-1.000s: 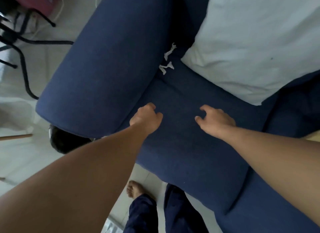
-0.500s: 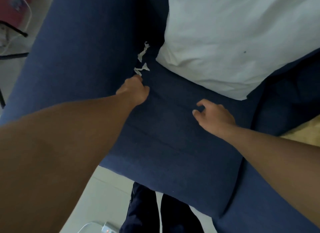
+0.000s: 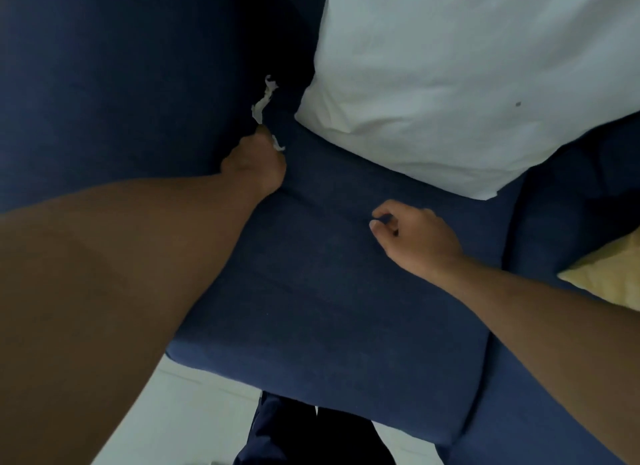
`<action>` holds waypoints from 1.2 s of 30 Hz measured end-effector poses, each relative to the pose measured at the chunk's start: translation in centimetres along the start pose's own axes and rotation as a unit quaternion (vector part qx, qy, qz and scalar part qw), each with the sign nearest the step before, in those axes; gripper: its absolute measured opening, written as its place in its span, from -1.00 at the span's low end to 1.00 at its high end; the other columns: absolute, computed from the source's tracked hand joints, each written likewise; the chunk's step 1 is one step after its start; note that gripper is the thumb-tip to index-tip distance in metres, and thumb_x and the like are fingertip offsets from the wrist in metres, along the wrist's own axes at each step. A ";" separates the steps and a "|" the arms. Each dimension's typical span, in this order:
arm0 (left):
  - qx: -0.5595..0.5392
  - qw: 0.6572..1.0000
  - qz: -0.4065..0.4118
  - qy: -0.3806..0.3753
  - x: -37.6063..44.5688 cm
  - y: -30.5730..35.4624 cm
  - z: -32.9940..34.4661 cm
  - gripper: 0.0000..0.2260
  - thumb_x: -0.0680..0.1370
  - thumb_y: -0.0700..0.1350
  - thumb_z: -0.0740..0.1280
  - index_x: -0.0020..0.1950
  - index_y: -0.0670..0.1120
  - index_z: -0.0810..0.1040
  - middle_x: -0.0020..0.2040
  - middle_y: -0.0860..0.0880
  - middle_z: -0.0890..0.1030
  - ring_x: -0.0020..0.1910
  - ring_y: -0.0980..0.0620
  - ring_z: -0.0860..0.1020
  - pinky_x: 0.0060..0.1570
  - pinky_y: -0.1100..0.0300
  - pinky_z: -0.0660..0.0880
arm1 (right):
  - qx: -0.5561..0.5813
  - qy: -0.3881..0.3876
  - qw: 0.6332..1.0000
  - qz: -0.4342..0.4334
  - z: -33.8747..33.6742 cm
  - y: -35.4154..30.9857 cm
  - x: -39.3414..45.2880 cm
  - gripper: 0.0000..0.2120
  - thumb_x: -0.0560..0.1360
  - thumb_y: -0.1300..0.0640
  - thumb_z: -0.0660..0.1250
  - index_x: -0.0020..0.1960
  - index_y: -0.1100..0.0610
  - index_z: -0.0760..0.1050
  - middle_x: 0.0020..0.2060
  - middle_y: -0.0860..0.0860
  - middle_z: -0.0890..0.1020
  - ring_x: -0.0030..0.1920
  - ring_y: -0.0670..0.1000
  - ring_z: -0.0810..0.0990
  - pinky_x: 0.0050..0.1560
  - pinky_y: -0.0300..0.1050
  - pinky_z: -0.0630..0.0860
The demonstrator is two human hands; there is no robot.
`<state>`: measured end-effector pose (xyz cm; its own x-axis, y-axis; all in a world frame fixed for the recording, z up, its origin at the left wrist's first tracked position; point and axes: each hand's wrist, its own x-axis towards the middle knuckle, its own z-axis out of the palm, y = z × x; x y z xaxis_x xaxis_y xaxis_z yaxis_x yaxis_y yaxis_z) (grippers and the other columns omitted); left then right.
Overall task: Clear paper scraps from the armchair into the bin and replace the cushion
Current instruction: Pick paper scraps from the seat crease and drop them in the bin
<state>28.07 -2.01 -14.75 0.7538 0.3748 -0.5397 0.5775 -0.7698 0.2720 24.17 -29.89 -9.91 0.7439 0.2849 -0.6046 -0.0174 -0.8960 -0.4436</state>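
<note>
I look down at a dark blue armchair [image 3: 329, 309]. A large white cushion [image 3: 467, 77] leans on the back of the seat. White paper scraps [image 3: 264, 99] lie in the crease between the seat and the left armrest. My left hand [image 3: 254, 163] is at that crease, its fingers curled round the nearest scrap [image 3: 278, 143], of which a small white bit sticks out. My right hand [image 3: 412, 232] hovers over the middle of the seat with fingers loosely curled and nothing in it. No bin is in view.
The left armrest [image 3: 121, 84] rises beside my left forearm. A yellow cushion corner [image 3: 609, 277] shows at the right edge. Pale floor [image 3: 194, 412] and my dark trouser legs [image 3: 311, 437] are below the seat's front edge.
My left hand has reached forward from the seat's front into the crease and closed on the nearest scrap. The view has moved closer. My right hand has stayed over the seat.
</note>
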 end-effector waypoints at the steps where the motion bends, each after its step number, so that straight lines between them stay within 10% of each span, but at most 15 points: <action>1: -0.001 1.000 0.004 0.015 -0.2 -0.2 0.2 -0.72 0.68 -0.08 0.22 0.38 -0.11 0.46 0.23 -0.16 0.59 -0.03 -0.07 0.55 -0.16 0.05 0.52 | -0.001 0.009 1.000 -0.010 0.1 -1.0 0.7 -0.80 0.64 -0.15 0.27 0.19 -0.14 0.56 -0.20 -0.21 0.63 -0.08 -0.01 0.65 -0.01 0.07 0.63; 12: -0.137 0.989 -0.025 0.043 -6.2 -2.6 1.3 -0.71 0.66 0.00 0.24 0.34 -0.05 0.54 0.21 -0.04 0.65 -0.01 -0.04 0.60 -0.21 0.17 0.36 | -0.052 0.072 0.989 -0.115 0.8 -15.9 13.7 -0.79 0.64 0.03 0.29 0.20 0.11 0.55 0.03 0.12 0.67 0.03 0.16 0.64 -0.04 -0.03 0.56; 20: -0.166 0.984 -0.046 0.038 -7.1 -4.3 1.9 -0.79 0.65 -0.01 0.23 0.20 -0.04 0.56 0.06 0.00 0.65 -0.19 0.06 0.48 -0.33 0.16 0.34 | -0.144 -0.057 0.988 -0.020 2.4 -21.2 20.4 -0.29 0.68 0.09 0.30 0.69 0.08 -0.02 0.55 0.17 0.32 0.33 0.18 0.50 0.19 -0.06 0.50; 26: -0.172 0.983 -0.055 0.040 -7.0 -4.9 1.8 -0.81 0.64 0.00 0.24 0.15 -0.04 0.56 -0.04 0.02 0.63 -0.19 0.04 0.54 -0.38 0.18 0.32 | -0.156 -0.021 0.987 -0.037 3.8 -18.9 19.4 -0.49 0.64 0.15 0.27 0.57 0.19 0.31 0.44 0.19 0.48 0.36 0.20 0.53 0.27 -0.06 0.50; 36: -0.131 0.989 -0.060 0.037 -9.3 -3.5 0.1 -0.82 0.64 0.01 0.23 0.12 -0.05 0.54 -0.06 -0.01 0.62 -0.17 -0.03 0.56 -0.26 0.10 0.45 | -0.168 0.002 0.980 -0.103 2.1 -13.4 10.3 -0.71 0.68 -0.01 0.18 0.26 0.13 0.52 -0.02 0.10 0.64 -0.13 0.05 0.55 -0.29 -0.08 0.39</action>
<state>19.02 -2.85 -10.74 0.6904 0.4996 -0.5231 0.7180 -0.5612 0.4116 30.67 -14.25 -11.53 0.7108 0.4709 -0.5225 0.3536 -0.8813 -0.3133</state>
